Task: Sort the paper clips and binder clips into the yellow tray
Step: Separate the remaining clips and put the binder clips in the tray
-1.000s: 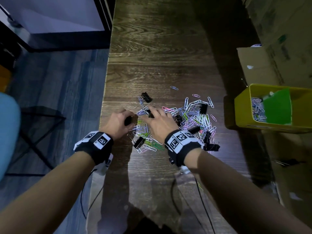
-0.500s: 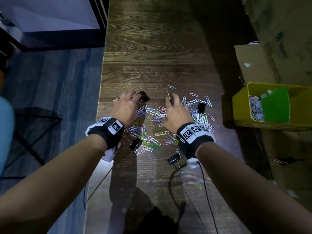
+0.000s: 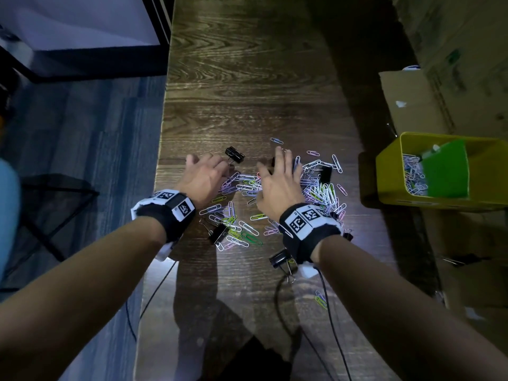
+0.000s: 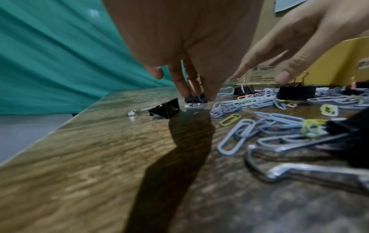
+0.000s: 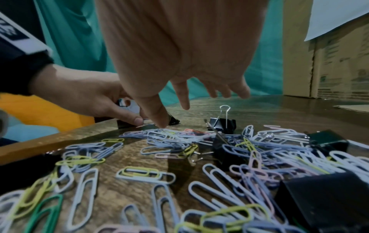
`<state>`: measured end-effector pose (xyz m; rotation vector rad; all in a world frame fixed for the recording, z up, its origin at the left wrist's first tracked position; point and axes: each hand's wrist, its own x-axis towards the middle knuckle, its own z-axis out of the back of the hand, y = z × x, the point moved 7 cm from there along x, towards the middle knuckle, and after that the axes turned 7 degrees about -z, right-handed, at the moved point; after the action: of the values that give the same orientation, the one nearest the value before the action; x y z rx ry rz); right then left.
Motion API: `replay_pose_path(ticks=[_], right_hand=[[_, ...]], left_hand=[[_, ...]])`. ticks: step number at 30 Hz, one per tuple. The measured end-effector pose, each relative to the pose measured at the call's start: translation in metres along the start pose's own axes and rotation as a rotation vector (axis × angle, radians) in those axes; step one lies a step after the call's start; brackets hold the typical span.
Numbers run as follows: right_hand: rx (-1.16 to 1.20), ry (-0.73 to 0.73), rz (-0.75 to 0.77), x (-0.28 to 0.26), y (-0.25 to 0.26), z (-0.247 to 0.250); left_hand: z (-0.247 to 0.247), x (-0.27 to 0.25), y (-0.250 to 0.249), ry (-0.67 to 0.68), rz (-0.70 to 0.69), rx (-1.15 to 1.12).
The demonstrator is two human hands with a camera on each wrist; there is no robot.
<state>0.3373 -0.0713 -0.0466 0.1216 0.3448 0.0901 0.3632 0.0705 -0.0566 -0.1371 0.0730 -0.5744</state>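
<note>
The left hand pinched a black binder clip on the table. The right hand hung over the paper clips, fingers spread.

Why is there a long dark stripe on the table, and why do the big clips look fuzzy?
Left wrist view: the stripe is the left hand casting a shadow on the table; the near binder clip handle is blurred, too close. Head view: dim room.
</note>
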Motion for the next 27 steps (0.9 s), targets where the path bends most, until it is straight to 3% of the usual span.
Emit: replay_pose_path(ticks=[3, 7, 11, 15, 21, 27], right_hand=[[-0.102, 0.023, 0.175, -0.008, 0.018, -0.006], [-0.19, 0.126, 0.245, -0.023, 0.029, -0.023], [-0.009, -0.055, 0.338, -0.058, 0.049, -0.018], [-0.026, -0.06, 0.474, -0.091, 0.08, -0.043], [-0.076, -0.094, 0.505, -0.105, 0.077, -0.06], [-0.08, -0.224, 0.519, -0.121, 0.053, -0.048]], left_hand=[[-0.008, 0.001, -0.014, 0.044, -0.072, -0.075], [-0.018, -0.002, -0.028, 0.105, -0.17, -0.159], [-0.022, -0.033, -0.041, 0.024, -0.281, -0.173], [-0.029, -0.047, -0.026, 0.01, -0.184, -0.31], [-0.054, -0.065, -0.035, 0.354, -0.09, -0.212], [-0.05, -0.074, -0.054, 0.203, -0.048, -0.258]])
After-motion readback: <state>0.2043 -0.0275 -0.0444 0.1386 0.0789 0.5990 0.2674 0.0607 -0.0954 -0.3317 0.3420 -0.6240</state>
